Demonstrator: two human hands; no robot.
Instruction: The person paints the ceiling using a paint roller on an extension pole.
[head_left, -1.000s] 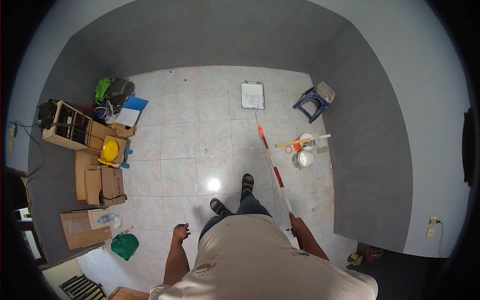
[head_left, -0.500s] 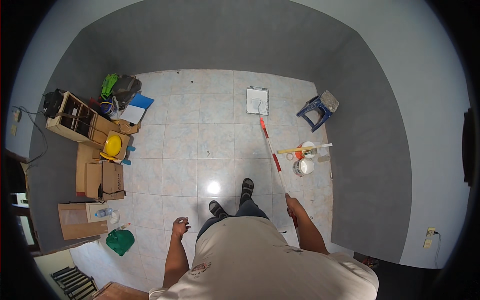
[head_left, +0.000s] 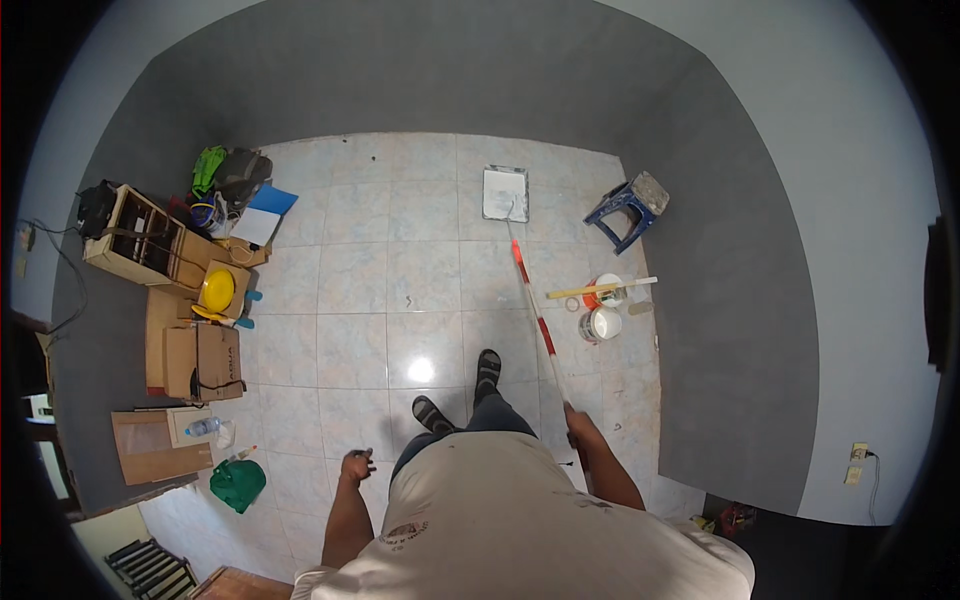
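My right hand (head_left: 581,427) is closed around a long red-and-white striped extension pole (head_left: 541,322) that slants forward across the floor. At the pole's far end, a thin metal roller frame (head_left: 511,211) reaches into a paint tray (head_left: 487,190) with white paint in it. The roller itself blends into the paint and is hard to make out. Beside my left hip hangs my left hand (head_left: 357,465), holding nothing, with its fingers loosely bent and apart.
Right of the pole stand a white paint bucket (head_left: 600,325), an orange-and-white bucket with a yellow stick (head_left: 570,294) across it, and a blue step stool (head_left: 620,222). Cardboard boxes (head_left: 217,362), a yellow hard hat (head_left: 218,290) and a green bag (head_left: 238,486) line the left side.
My right hand has drawn the pole a little back toward me, so the roller frame shows further out of the tray's near edge. The view has shifted slightly.
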